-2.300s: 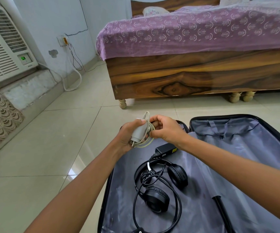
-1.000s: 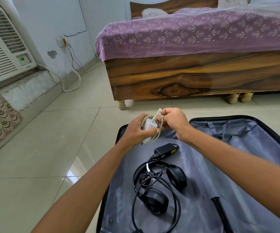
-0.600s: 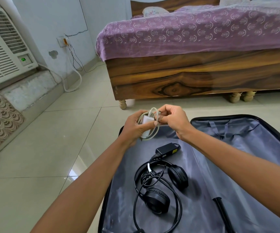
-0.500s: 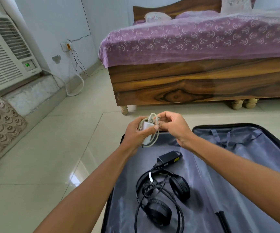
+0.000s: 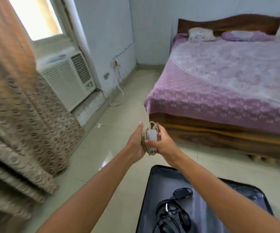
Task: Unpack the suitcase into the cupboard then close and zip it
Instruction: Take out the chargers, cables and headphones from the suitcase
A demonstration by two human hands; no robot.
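A: What does the suitcase [image 5: 154, 195] hold?

B: It lies open on the floor [image 5: 92, 158], grey lining up. Inside are a black adapter [image 5: 182, 193] and, nearer the camera, black headphones [image 5: 172, 217] tangled in their own cable.

A: And the charger [image 5: 150, 139]?

B: Held in the air beyond the suitcase's far rim, between it and the bed [image 5: 219, 91]. Its long axis runs roughly away from the camera; the near end points back toward the suitcase. Whether that end carries the plug pins cannot be told.

A: Appearance?

B: A small white block with an off-white cable wound round it in loops; one loop stands up at the far end.

A: The hands?

B: The right hand [image 5: 162, 143] grips the block, fingers and thumb curled round it. The left hand [image 5: 135, 143] lies against the cable loops on the other side, with fingers straight and together.

A: Surroundings?

B: Left of the suitcase hangs a patterned curtain [image 5: 26, 115]; beyond it, an air conditioner [image 5: 68, 79] is set in the wall.
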